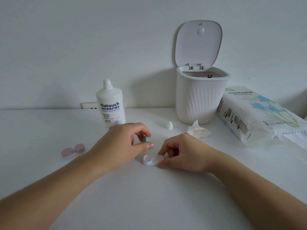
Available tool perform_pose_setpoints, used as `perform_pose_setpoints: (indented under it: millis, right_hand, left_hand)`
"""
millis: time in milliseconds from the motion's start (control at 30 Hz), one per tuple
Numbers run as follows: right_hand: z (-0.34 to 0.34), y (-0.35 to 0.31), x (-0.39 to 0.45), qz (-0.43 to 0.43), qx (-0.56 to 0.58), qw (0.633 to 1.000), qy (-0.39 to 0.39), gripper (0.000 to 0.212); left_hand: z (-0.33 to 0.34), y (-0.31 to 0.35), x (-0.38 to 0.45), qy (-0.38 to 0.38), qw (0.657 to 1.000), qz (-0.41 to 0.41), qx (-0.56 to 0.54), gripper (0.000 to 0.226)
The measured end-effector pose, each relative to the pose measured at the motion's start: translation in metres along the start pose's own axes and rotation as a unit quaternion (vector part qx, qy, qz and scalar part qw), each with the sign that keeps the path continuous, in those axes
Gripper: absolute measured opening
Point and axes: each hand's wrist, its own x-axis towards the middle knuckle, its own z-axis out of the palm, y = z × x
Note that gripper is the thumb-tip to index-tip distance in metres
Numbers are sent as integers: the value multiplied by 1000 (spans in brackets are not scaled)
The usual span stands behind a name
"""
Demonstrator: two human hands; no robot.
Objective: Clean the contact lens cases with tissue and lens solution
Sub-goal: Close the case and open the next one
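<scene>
On the white bench (149, 196) the white contact lens case (152, 159) lies flat near the middle, its left well uncapped and open. The right hand (182, 153) sits at the case's three o'clock side, its fingers (162, 164) curled and pinching the right well between thumb and forefinger. The left hand (123, 146) hovers at about eleven o'clock from the case, just above it and apart from it, its fingers (149, 145) pinching a small green cap (146, 139) between thumb and forefinger. A pink contact lens case (73, 150), both caps on, lies well apart at nine o'clock. The Natouch lens solution bottle (111, 105) stands uncapped behind the left hand, toward eleven o'clock, and its small white bottle cap (169, 125) stands at one o'clock. A crumpled tissue (197, 129) lies just beyond the right hand, in front of a white ribbed bin (199, 100) with its lid (198, 44) raised. A tissue paper pack (259, 117) lies at two o'clock.
</scene>
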Motion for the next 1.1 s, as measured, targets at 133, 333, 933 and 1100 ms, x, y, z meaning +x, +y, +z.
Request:
perform_pose_setpoints:
  millis: [133, 333, 933, 1100]
  right_hand:
    - [-1, 0, -1, 1, -4, 1000, -2, 15]
    - [0, 1, 0, 7, 1, 1000, 1, 15]
    - [1, 2, 0, -6, -2, 1000, 1, 13]
    - [1, 3, 0, -14, -7, 1000, 3, 14]
  left_hand:
    - [3, -2, 10, 25, 999, -45, 3, 28]
    - [13, -3, 19, -35, 990, -54, 123, 16]
    - [-4, 18, -15, -70, 995, -53, 43, 39]
    - [-1, 20, -31, -95, 978, -96, 157, 61]
